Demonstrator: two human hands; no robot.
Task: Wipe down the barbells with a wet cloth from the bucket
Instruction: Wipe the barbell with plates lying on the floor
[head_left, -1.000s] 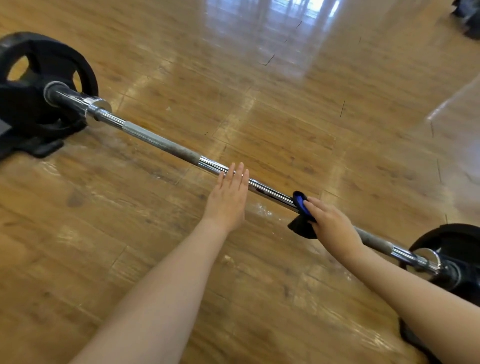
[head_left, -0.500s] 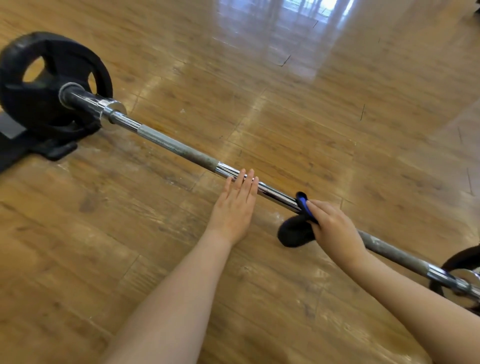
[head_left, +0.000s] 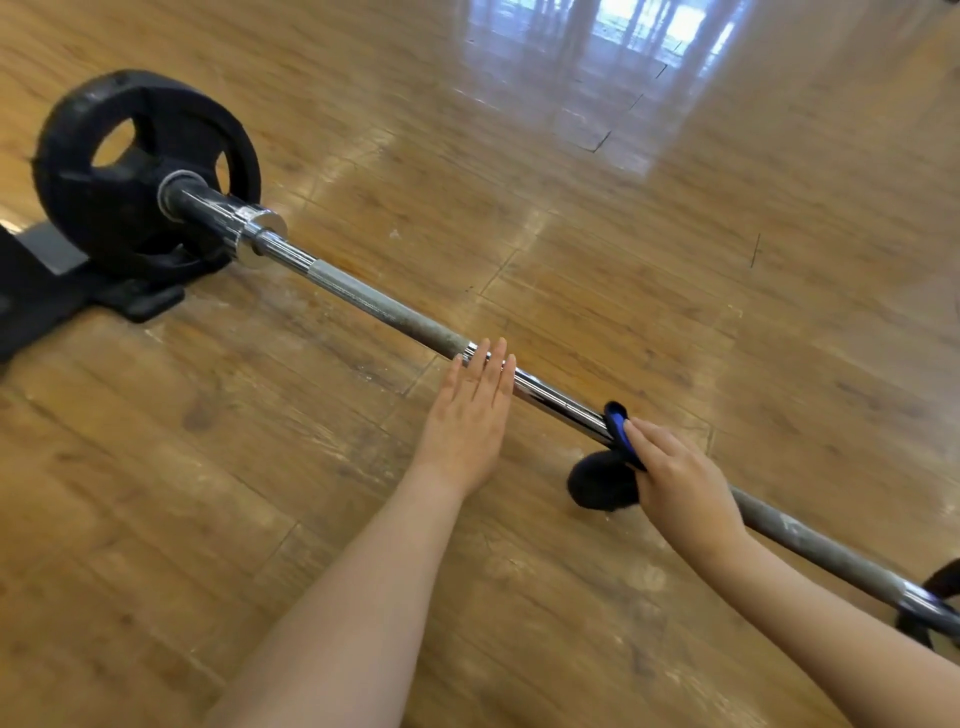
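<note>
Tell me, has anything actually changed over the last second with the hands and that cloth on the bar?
Very little. The view swung left, so the black weight plate now shows more fully. The right hand keeps the cloth wrapped on the bar, perhaps slid slightly toward that plate; camera motion makes that hard to judge. The left hand stays flat, fingertips touching the bar. The barbell itself has not visibly moved.

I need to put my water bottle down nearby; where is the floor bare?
Bare wooden floor lies beyond the bar, and nearer, left of the left hand. It is crowded between that hand and the right hand gripping the cloth, and around the weight plate.
</note>
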